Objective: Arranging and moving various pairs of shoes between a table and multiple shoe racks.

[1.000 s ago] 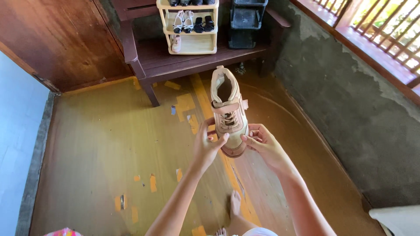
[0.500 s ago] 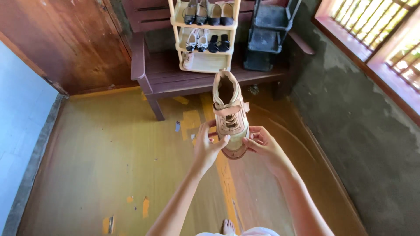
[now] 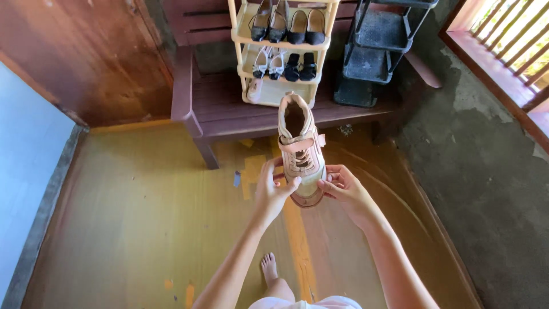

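Observation:
I hold a beige and pink high-top sneaker (image 3: 300, 150) in the air in front of me, its toe toward me and its opening facing up and away. My left hand (image 3: 271, 190) grips the toe end from the left side. My right hand (image 3: 345, 190) pinches the toe end from the right. The sneaker has a strap across the ankle and laces below it. Beyond it stands a cream plastic shoe rack (image 3: 280, 91) with several pairs of shoes on its shelves.
The rack sits on a dark wooden bench (image 3: 214, 109), beside a black plastic rack (image 3: 374, 57). The floor (image 3: 131, 217) is worn yellow. A grey concrete wall (image 3: 492, 149) runs along the right, a wooden panel (image 3: 86, 57) at the left. My bare foot (image 3: 270, 269) shows below.
The view has tilted up and drawn nearer the bench, so more of the shoe rack shows. Both hands keep the same hold on the sneaker. My foot has stepped forward.

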